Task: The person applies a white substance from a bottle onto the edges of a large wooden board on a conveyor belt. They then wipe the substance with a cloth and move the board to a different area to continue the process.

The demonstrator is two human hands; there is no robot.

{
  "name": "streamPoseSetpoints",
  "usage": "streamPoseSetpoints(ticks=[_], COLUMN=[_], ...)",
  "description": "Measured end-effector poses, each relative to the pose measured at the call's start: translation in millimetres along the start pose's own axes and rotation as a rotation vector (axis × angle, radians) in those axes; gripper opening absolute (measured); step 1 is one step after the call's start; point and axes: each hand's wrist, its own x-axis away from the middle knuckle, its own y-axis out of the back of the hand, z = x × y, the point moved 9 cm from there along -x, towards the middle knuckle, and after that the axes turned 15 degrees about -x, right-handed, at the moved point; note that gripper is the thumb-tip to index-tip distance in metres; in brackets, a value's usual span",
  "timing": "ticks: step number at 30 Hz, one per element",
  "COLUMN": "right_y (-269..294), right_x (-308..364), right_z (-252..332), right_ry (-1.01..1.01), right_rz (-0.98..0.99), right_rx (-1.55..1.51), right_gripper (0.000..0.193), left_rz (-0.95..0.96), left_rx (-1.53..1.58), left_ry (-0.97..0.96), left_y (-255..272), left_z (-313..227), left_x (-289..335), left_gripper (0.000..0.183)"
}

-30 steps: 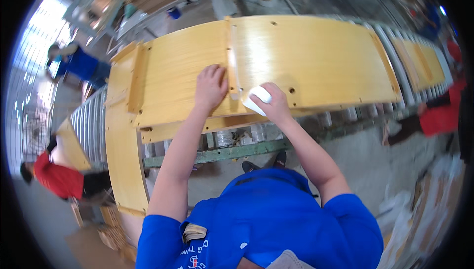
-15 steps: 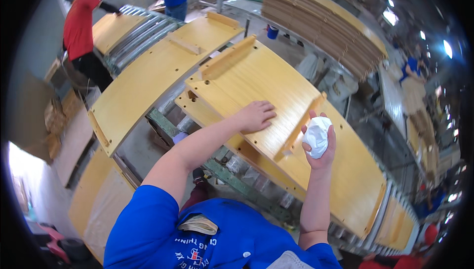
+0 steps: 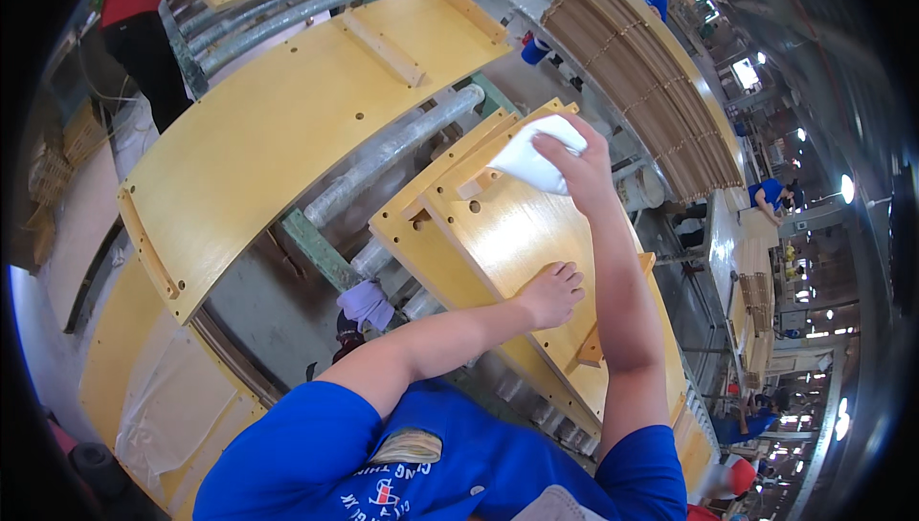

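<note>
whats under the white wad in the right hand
A wooden strip on the yellow panel disappears beneath the white wad; what the wad and right hand cover, including any contact, cannot be seen.

The person wore a bright blue shirt [image 3: 512, 468] with short sleeves [image 3: 292, 440], white lettering [image 3: 360, 502] around a small red-and-white emblem [image 3: 385, 492] at the chest's left, a pale round button [image 3: 476, 490] farther right, and a layered tan bundle [image 3: 410, 446] beyond the emblem, the left hand [image 3: 552, 296] and right hand [image 3: 586, 169] bare.
</note>
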Motion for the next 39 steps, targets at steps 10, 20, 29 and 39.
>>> streamPoseSetpoints(ticks=[10, 20, 29, 39], right_y=[-89, -106, -102, -11], right_x=[-40, -43, -50, -94], right_z=[-50, -52, -53, -44], right_ry=[-0.262, -0.047, -0.049, -0.069], right_rz=[0.346, 0.423, 0.418, 0.155], right_rx=[0.425, 0.714, 0.722, 0.936], right_gripper=[0.034, 0.026, 0.026, 0.037], left_rz=[-0.015, -0.064, 0.013, 0.073], left_rx=[0.072, 0.081, 0.085, 0.137], left_ry=[-0.010, 0.000, -0.063, -0.083], left_y=[-1, -16, -20, -8], left_z=[10, 0, 0, 5], left_x=[2, -7, -9, 0], left_gripper=[0.040, 0.038, 0.037, 0.037])
